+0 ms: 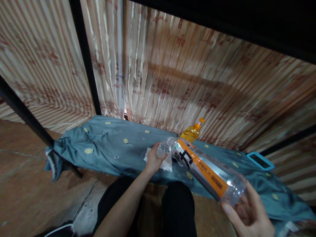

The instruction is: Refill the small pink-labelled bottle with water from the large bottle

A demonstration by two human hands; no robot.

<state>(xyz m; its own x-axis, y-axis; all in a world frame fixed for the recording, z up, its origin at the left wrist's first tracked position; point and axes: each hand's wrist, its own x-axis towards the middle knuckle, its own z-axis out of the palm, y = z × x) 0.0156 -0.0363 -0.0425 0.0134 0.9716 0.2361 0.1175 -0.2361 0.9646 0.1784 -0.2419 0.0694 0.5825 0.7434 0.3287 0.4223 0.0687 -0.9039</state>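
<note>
My right hand (249, 210) grips the base of a large clear plastic bottle (204, 168) with an orange, silver and black label. The bottle is tilted, its neck pointing left and away from me. My left hand (154, 159) is closed around a small clear plastic cup (163, 148) right at the bottle's mouth; whether the two touch I cannot tell. A white paper sheet (167, 163) with a scalloped edge lies beneath the left hand. Behind the bottle's neck stands a pump bottle (191, 132) of yellow liquid with an orange top.
A grey-green cloth (118, 138) with yellow pineapple prints covers the low surface ahead. Toward its right end lies a blue-framed device with a dark panel (260, 161). Dark metal posts (86, 56) and a pleated, printed curtain (168, 65) stand behind. My knees (179, 207) are close below.
</note>
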